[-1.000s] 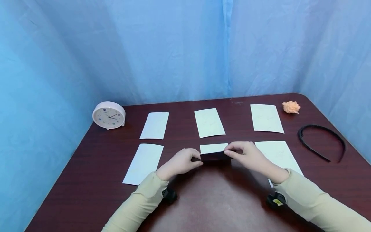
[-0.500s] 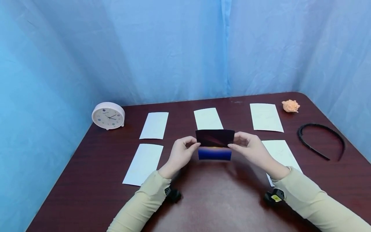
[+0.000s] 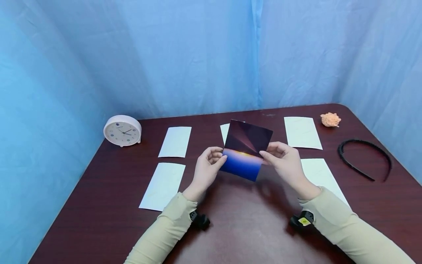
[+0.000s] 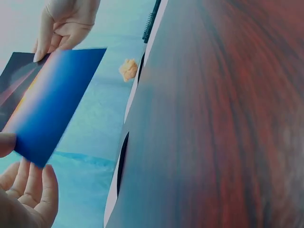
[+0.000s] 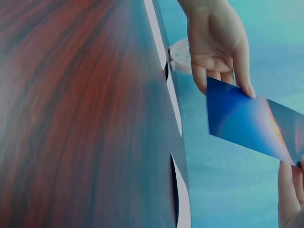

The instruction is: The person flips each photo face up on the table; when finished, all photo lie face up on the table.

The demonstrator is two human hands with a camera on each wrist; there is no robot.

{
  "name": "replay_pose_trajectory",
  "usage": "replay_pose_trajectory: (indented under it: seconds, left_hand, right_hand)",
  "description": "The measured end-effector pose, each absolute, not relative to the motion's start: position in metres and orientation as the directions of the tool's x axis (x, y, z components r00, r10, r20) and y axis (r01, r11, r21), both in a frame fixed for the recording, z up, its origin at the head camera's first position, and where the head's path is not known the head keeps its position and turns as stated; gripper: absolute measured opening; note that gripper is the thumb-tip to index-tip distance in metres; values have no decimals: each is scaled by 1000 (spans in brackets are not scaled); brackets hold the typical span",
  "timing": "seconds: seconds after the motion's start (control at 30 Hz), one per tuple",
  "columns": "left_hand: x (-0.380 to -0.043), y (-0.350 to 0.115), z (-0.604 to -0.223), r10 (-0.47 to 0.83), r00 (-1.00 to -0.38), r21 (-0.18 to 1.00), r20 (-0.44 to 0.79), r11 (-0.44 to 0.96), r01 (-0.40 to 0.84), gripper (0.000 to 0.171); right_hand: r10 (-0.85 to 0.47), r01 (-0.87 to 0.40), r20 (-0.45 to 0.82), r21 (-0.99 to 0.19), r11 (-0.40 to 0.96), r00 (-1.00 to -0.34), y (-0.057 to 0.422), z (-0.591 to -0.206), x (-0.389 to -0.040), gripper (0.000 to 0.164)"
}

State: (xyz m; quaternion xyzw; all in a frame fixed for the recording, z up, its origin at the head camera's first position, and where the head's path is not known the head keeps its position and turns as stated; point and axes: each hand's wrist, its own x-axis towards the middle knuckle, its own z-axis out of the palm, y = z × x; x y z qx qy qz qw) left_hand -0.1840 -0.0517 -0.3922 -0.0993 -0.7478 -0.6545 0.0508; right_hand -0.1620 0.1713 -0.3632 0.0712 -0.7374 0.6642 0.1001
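In the head view a photo card [image 3: 243,146] is held up above the table, its printed side showing a dark upper half, a thin orange glow and a blue lower part. My left hand [image 3: 207,165] pinches its left edge between thumb and fingers. On the opposite edge my right hand [image 3: 285,163] grips it with the thumb in front. The card tilts down to the right and partly covers a white card [image 3: 224,131] lying behind it. Both wrist views show the photo card [image 4: 59,104] clear of the tabletop, a hand at each side.
Several white cards lie on the dark wood table [image 3: 257,227], among them one at left [image 3: 163,186] and one at far right [image 3: 302,132]. A round clock [image 3: 122,131] stands at the back left. At right are a peach crumpled ball [image 3: 330,120] and a black headband [image 3: 364,159].
Both hands have raised the photo card from the table's middle and tipped its printed face into view. It now slants, right side lower, overlapping the white card behind it.
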Motion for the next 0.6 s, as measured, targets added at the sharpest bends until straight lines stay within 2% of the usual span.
replay_pose_trajectory:
  seconds: [0.07,0.17,0.23,0.4,0.6]
  left_hand:
    - [-184,-51,-392,57,-985,985,165,46,167,26]
    - [-184,-48,-393,31,-995,990,97,-106,93,25]
    - [-184,-47,-393,22,-999,978,48,-206,43,21]
    - [-185,-43,-393,4,-1000,939,-10,-345,-11,11]
    - [-184,-37,-389,-2,-1000,910,1,-415,2,16]
  right_hand:
    - [60,-218,215,-975,-40,-975,166,-365,-163,9]
    - [119,-178,151,-949,-260,-981,157,-366,-164,24]
    - [163,-169,118,-923,-346,-980,151,-366,-165,28]
    - [239,-186,93,-894,-407,-967,142,-364,-169,27]
    - [299,-212,88,-886,-412,-950,134,-360,-174,25]
